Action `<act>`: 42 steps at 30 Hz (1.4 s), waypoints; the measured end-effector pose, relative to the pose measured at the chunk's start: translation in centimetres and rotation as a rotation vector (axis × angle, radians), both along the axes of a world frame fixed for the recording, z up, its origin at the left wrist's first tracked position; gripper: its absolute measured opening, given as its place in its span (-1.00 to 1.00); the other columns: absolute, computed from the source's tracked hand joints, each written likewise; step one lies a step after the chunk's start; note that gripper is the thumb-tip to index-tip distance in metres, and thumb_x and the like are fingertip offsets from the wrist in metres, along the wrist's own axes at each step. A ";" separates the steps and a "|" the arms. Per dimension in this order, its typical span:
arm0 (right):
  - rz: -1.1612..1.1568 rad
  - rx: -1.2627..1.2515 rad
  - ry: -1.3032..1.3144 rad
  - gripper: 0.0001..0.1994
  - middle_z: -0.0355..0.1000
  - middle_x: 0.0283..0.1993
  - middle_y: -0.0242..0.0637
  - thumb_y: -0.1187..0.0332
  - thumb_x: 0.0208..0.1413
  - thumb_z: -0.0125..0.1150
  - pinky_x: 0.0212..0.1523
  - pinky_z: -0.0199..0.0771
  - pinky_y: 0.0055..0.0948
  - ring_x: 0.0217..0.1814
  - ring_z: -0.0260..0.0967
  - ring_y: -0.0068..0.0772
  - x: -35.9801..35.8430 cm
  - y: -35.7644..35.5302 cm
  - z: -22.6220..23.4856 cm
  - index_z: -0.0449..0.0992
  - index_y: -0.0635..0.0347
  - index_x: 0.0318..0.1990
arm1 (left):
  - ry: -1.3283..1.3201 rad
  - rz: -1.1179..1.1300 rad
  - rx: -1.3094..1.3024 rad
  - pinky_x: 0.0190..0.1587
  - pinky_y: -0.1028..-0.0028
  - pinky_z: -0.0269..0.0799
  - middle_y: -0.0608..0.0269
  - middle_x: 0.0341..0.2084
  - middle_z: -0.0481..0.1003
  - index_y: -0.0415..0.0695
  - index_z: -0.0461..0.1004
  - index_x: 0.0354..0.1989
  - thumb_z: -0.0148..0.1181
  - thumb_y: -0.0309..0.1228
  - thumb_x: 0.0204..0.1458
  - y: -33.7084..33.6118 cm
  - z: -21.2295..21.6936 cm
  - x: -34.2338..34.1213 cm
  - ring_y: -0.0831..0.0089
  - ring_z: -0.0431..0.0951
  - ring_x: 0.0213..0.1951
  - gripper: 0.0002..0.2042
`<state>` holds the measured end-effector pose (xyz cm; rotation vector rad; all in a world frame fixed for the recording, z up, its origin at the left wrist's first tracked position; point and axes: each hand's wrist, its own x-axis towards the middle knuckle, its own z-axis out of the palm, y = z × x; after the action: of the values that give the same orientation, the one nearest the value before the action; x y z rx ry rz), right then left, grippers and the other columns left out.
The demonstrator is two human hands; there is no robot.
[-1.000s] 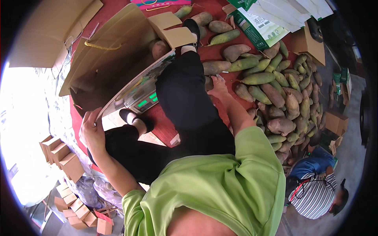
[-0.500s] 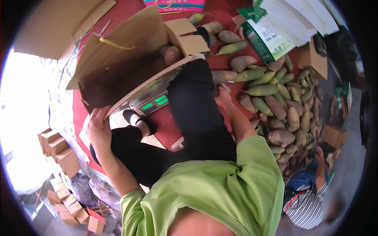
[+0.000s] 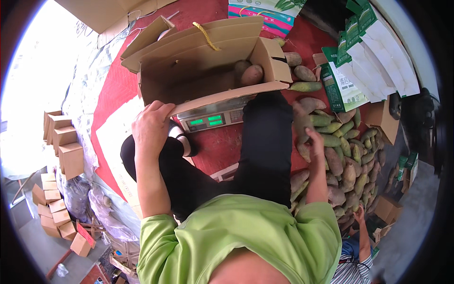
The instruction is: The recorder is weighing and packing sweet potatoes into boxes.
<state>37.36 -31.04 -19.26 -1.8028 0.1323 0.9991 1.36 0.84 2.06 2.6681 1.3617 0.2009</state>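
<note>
An open cardboard box with a yellow cord handle rests on a digital scale with lit green displays. Two brownish-pink radishes lie at its right end. My left hand is closed over the box's near left edge, thumb inside. To the right, over the heap, my right hand has its fingers at the lower end of a long, brownish radish, which is smeared by motion and looks gripped. Around this hand lie many green and brownish-pink radishes.
Flattened green-and-white cartons lean at the upper right, beside a brown box. A pink-and-blue box stands at the back. Small cartons stand at far left. Another person in a striped shirt works at the lower right.
My right hand has moved from beside my knee to the right over the heap, with a radish now at its fingers. My left hand stays on the box edge. The view has turned.
</note>
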 end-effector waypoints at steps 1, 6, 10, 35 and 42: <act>-0.027 0.035 -0.092 -0.46 0.46 -0.06 -0.27 0.13 -0.14 0.39 -0.11 0.40 -0.30 -0.06 0.40 -0.33 0.5 0.5 2.3 0.48 0.25 -0.01 | 0.002 -0.011 0.003 -0.20 0.29 0.46 0.34 -0.38 0.51 0.02 0.60 -0.26 0.16 -0.50 -0.07 0.0 0.0 0.0 0.27 0.54 -0.23 -0.80; 0.119 0.325 -0.480 -0.45 0.45 -0.03 -0.23 0.28 -0.11 0.33 0.01 0.36 -0.46 -0.02 0.39 -0.43 1.4 6.6 15.5 0.42 0.41 0.05 | -0.031 -0.027 -0.001 -0.19 0.30 0.45 0.34 -0.31 0.54 -0.02 0.60 -0.26 0.15 -0.48 -0.03 -0.1 0.0 -0.4 0.25 0.55 -0.20 -0.83; 0.442 0.390 -0.631 -0.42 0.46 -0.04 -0.23 0.27 -0.15 0.37 0.01 0.39 -0.44 -0.04 0.41 -0.43 0.3 12.5 22.2 0.42 0.41 0.06 | -0.049 -0.039 0.016 -0.16 0.31 0.47 0.37 -0.30 0.55 0.00 0.60 -0.29 0.14 -0.49 -0.05 0.0 -0.2 -0.4 0.28 0.55 -0.18 -0.83; 0.584 0.769 -1.189 -0.85 0.53 -0.24 -0.21 0.35 -0.02 0.23 -0.12 0.45 -0.23 -0.15 0.48 -0.15 -10.5 24.7 21.0 0.58 0.10 -0.26 | -0.027 -0.114 0.001 -0.04 0.24 0.44 0.07 -0.18 0.55 -0.15 0.57 -0.25 0.13 -0.53 0.00 0.5 -0.8 -0.4 0.10 0.52 -0.01 -0.84; 0.205 0.332 -1.174 -0.90 0.51 -0.30 -0.19 0.39 -0.03 0.23 -0.18 0.47 -0.22 -0.18 0.46 -0.10 -0.4 15.4 10.9 0.57 0.12 -0.32 | -0.023 -0.108 0.029 -0.05 0.27 0.46 0.10 -0.17 0.56 -0.14 0.58 -0.24 0.14 -0.54 -0.01 0.3 -0.7 -0.4 0.15 0.54 -0.02 -0.83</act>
<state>36.93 -15.68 -8.41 -1.8294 -0.8947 -0.0388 0.97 1.15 1.37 2.7452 1.2128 0.2395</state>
